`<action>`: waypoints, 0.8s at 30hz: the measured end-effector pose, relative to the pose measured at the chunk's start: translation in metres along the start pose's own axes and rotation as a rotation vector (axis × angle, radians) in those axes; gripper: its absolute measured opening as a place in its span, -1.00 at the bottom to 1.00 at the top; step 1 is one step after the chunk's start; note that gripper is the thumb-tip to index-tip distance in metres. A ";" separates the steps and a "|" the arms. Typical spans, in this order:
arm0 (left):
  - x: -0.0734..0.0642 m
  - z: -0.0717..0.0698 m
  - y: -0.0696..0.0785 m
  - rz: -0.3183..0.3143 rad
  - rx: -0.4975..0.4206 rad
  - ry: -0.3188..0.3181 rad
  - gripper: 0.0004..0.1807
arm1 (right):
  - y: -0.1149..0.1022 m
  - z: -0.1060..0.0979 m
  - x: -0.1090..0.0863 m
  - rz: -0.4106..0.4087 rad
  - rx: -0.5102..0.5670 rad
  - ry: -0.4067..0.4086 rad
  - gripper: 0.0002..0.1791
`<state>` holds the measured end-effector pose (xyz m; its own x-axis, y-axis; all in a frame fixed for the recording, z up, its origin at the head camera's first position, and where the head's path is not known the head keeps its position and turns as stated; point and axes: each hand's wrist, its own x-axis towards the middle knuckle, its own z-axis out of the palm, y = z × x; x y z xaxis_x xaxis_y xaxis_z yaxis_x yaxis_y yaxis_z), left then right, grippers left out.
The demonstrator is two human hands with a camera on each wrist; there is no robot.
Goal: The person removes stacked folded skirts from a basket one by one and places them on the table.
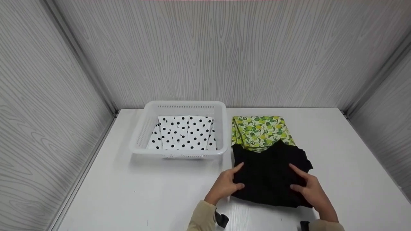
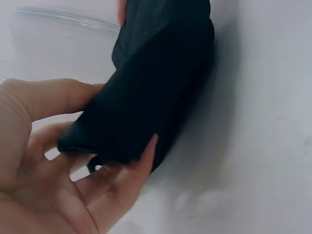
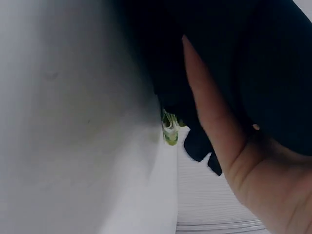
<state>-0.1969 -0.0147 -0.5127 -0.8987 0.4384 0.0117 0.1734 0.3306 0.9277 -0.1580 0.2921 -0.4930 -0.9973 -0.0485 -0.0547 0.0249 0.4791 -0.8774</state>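
Note:
A folded piece of black cloth (image 1: 266, 175) with an uneven far edge is held between both hands at the front right of the table. My left hand (image 1: 223, 183) grips its left side. On the opposite side my right hand (image 1: 313, 191) holds it, index finger and thumb on the upper face, the other fingers hidden. In the left wrist view, left-hand fingers (image 2: 126, 187) curl under the cloth's folded end. Behind the black cloth lies a folded green and yellow lemon-print cloth (image 1: 261, 128), its near edge partly covered.
A white plastic basket (image 1: 179, 153) stands at the back, left of the lemon-print cloth. Inside it is a folded white cloth with black dots (image 1: 186, 133). Grey wood-grain panels (image 1: 205, 54) rise behind and at both sides of the white table (image 1: 135, 199).

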 end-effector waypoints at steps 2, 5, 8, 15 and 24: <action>-0.001 0.004 -0.003 -0.026 0.017 0.001 -0.16 | 0.005 0.000 -0.001 0.024 -0.012 -0.018 -0.15; -0.001 0.008 -0.006 -0.045 0.051 0.028 -0.17 | 0.012 0.002 0.000 0.060 0.009 -0.043 -0.14; 0.002 0.012 -0.009 -0.078 0.071 0.055 -0.18 | 0.019 0.003 0.005 0.092 0.016 -0.073 -0.14; 0.006 0.015 -0.017 -0.152 0.091 0.078 -0.17 | 0.029 0.007 0.006 0.142 0.070 -0.134 -0.15; 0.003 0.019 -0.032 -0.125 0.137 0.112 -0.18 | 0.046 0.005 0.003 0.250 0.328 -0.117 -0.11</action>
<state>-0.1975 -0.0082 -0.5495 -0.9546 0.2932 -0.0520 0.1037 0.4908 0.8651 -0.1596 0.3099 -0.5363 -0.9438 -0.0741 -0.3220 0.3042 0.1851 -0.9344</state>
